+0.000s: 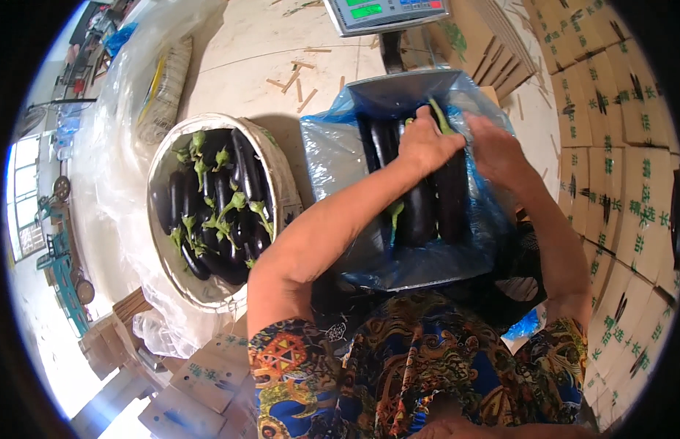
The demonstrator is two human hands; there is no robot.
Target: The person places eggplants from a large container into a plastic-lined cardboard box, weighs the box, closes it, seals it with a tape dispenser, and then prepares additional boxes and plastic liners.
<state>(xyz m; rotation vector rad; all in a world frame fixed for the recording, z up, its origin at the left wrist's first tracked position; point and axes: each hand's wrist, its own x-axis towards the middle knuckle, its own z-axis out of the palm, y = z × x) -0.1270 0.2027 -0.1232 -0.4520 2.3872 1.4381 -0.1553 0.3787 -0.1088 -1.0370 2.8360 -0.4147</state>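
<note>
Before me stands an open box lined with a blue plastic bag point(345, 148), its edges folded outward over the sides. Several long dark eggplants point(416, 214) lie lengthwise inside, side by side. My left hand point(430, 140) is over the far end of the box, its fingers around the stem end of the rightmost eggplant point(450, 203). A green stem point(439, 116) sticks out past the thumb. At the liner's right edge is my right hand point(496, 148), blurred; whether its fingers grip the plastic is unclear.
On the left, a round white-rimmed basket point(153, 219) holds many eggplants with green caps. A digital scale display point(367, 11) stands beyond the box. Stacked printed cartons point(608, 164) line the right side. Flattened cardboard point(501, 60), a plump sack point(167, 82) and clear plastic sheeting point(109, 164) are nearby.
</note>
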